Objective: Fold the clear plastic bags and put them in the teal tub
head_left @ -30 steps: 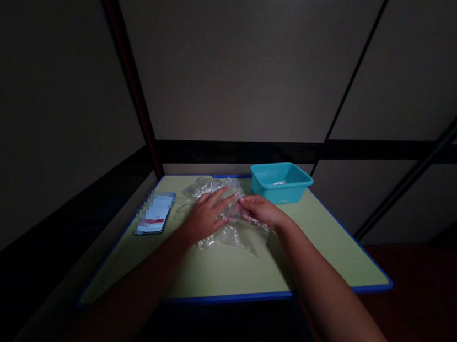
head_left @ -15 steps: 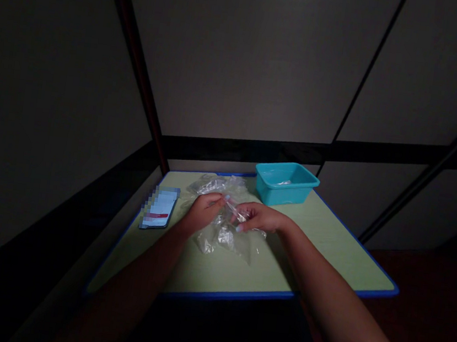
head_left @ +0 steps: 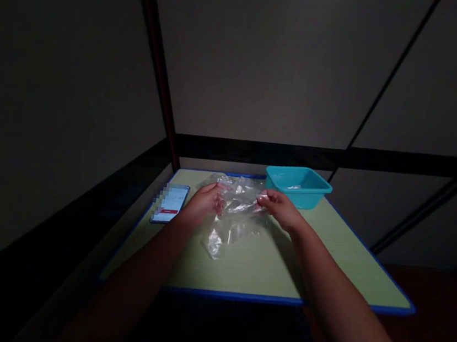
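Note:
A clear plastic bag (head_left: pixel 240 203) is stretched between my two hands, with its lower part hanging down in front of me over the table. My left hand (head_left: pixel 205 201) is closed on the bag's left side; the fingers show partly through the film. At the right side, my right hand (head_left: pixel 280 208) pinches the bag's edge between thumb and fingers. Behind the hands more crumpled clear plastic (head_left: pixel 215 179) lies on the table, partly hidden by the held bag.
The light green table (head_left: pixel 236 274) has a blue edge. A turquoise plastic basin (head_left: pixel 312 199) stands at the back right with something clear inside. A phone (head_left: pixel 171 203) with a lit screen lies at the left. Dark panelled walls (head_left: pixel 257 74) rise behind and to the left.
My hands have moved apart, the right one to the right and slightly up, drawing the bag out wide between them. The whole view has shifted a little.

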`<state>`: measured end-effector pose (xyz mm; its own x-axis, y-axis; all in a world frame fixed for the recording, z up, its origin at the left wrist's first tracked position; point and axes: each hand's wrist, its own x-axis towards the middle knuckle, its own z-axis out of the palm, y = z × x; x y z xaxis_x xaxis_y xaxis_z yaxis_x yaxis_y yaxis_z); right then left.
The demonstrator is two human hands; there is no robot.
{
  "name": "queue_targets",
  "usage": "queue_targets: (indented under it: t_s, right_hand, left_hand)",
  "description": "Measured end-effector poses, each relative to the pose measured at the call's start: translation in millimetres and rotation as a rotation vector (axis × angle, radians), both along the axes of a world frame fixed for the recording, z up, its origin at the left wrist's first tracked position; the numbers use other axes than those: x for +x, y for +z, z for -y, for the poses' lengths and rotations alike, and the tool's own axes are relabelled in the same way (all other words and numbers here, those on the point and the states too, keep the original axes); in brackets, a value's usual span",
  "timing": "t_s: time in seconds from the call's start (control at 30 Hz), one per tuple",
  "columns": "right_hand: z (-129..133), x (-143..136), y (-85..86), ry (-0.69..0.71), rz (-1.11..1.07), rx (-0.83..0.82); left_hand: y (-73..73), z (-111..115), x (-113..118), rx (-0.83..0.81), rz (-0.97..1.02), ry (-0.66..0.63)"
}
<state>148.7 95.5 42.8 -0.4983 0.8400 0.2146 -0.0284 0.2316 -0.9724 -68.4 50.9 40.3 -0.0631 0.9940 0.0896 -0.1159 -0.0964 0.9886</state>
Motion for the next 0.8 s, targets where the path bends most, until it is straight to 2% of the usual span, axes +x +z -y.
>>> queue_targets:
  t_s: [0.1, 0.23, 0.37, 0.5, 0.6, 0.8]
  right_hand:
    - [-4, 0, -5.0, -0.148, 0.050, -0.066]
    - [-9, 1, -10.8, -0.325, 0.238, 0.006]
    - [-10, 1, -10.7, -0.300, 0.275, 0.048]
    - [-8, 0, -8.4, -0.260, 0.309, 0.059]
    - [-8, 1, -6.6, -0.267, 0.356, 0.076]
    - [-16, 9, -5.4, -0.384, 0.356, 0.106]
  left_hand:
    - [-1.1, 3, 2, -0.055, -0.173, 0.001]
    - [-5.9, 2, -1, -0.161, -0.344, -0.160]
    - [-11.2, -2, -5, -0.238, -0.405, -0.217]
    - [-14.3, -3, -4, -0.202, -0.257, -0.217]
    - [-14.8, -4, -2, -0.164, -0.160, -0.193]
    - [-11.2, -7, -2, -0.067, -0.369, 0.075]
